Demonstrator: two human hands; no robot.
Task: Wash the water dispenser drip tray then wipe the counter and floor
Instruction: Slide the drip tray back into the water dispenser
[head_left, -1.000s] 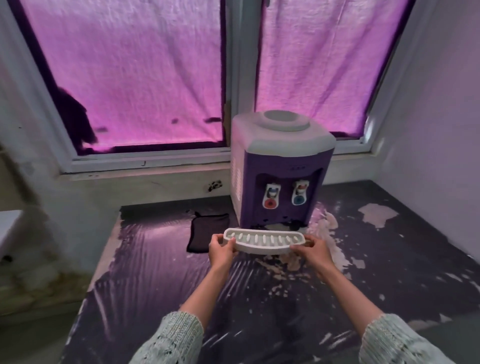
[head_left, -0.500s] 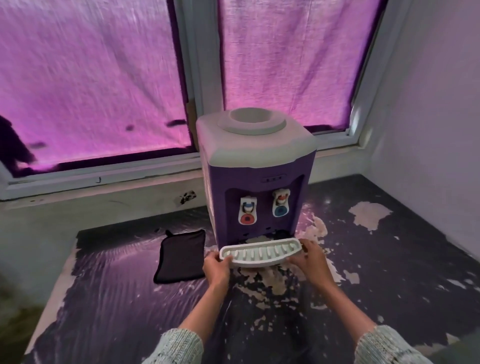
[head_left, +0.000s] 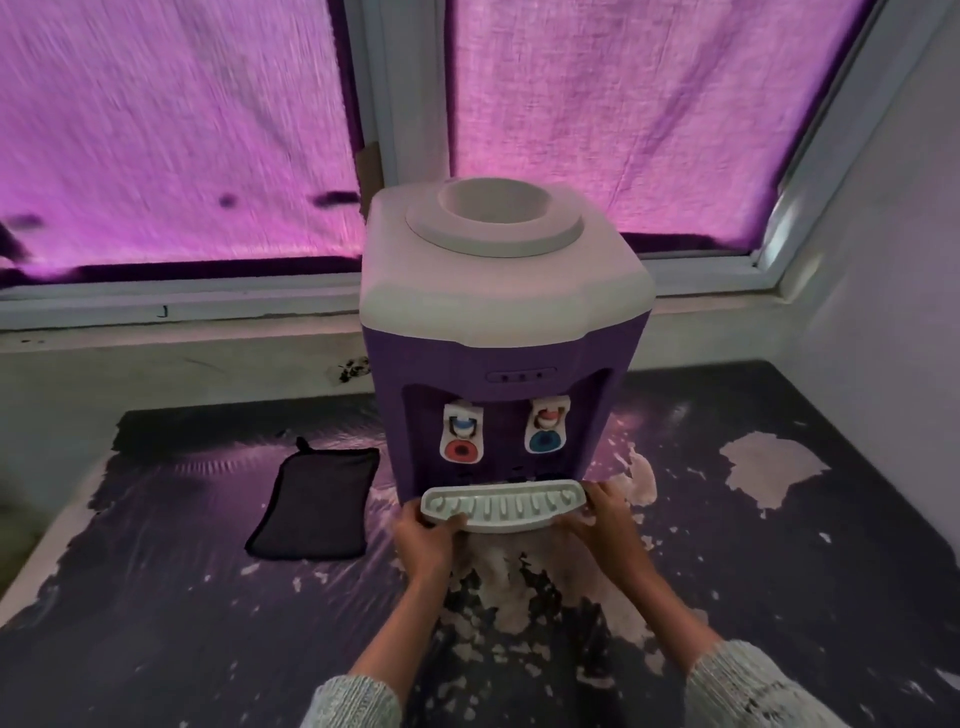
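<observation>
A white slotted drip tray (head_left: 506, 505) sits at the foot of the purple and white water dispenser (head_left: 501, 332), right under its red and blue taps. My left hand (head_left: 423, 540) grips the tray's left end, thumb on the grille. Curled round the tray's right end is my right hand (head_left: 605, 519). The dark counter (head_left: 182, 623) under them has a peeling surface with pale patches.
A black cloth (head_left: 317, 501) lies flat on the counter to the dispenser's left. A window (head_left: 171, 130) with pink curtains runs behind, above a white sill. A white wall (head_left: 883, 286) bounds the counter on the right.
Both hands have carried the drip tray forward from mid-air to the dispenser's base. The view has closed in on the dispenser.
</observation>
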